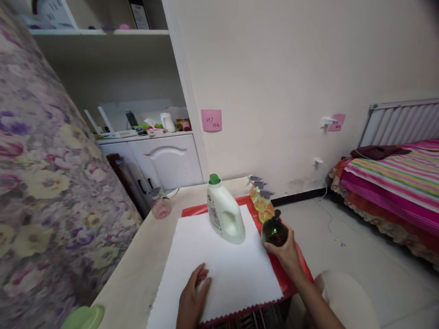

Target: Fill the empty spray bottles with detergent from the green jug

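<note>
one dark bottle (pixel 275 232), three sprayers (pixel 262 201)

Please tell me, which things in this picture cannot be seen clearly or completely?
- Head view: the jug label is turned sideways and too small to read.
- Pink note writing is too small.
- Right hand covers the lower side of the dark bottle.
- Left hand wrist and the green lid are cut by the bottom edge.
- Shelf items are blurred.

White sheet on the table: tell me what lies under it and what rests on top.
Under the white sheet a red mat shows at the edges; its covered middle is hidden. On top: the white jug and left hand. The right hand grips a dark green bottle beside it.
</note>
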### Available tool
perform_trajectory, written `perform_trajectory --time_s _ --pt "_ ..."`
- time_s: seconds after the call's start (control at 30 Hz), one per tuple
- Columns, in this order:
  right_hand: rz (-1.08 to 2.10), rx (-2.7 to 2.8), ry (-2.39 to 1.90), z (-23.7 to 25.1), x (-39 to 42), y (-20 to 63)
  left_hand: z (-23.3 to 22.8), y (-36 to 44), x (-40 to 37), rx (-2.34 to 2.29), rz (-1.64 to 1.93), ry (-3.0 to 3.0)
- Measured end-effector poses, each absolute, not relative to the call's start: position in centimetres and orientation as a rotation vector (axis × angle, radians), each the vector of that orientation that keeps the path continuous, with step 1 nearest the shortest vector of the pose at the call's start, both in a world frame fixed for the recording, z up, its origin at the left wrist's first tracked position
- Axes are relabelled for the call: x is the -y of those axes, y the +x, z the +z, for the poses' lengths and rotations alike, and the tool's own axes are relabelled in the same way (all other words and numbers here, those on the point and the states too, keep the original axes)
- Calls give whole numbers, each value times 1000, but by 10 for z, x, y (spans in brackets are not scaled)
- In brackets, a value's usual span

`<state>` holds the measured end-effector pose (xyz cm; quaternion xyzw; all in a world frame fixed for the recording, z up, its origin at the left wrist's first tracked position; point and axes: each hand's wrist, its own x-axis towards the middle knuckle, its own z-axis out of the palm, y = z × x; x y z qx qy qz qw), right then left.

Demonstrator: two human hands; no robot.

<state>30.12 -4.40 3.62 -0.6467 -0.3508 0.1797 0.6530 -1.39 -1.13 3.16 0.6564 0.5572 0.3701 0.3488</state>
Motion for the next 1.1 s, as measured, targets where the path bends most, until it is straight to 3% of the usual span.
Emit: perform_trajectory --time_s 0.33,1.1 --pt "155 659 -1630 15 10 311 16 -20 10 -1471 840 1878" --pt "138 704 -1762 -8 10 315 27 -16 17 -1467 895 1902"
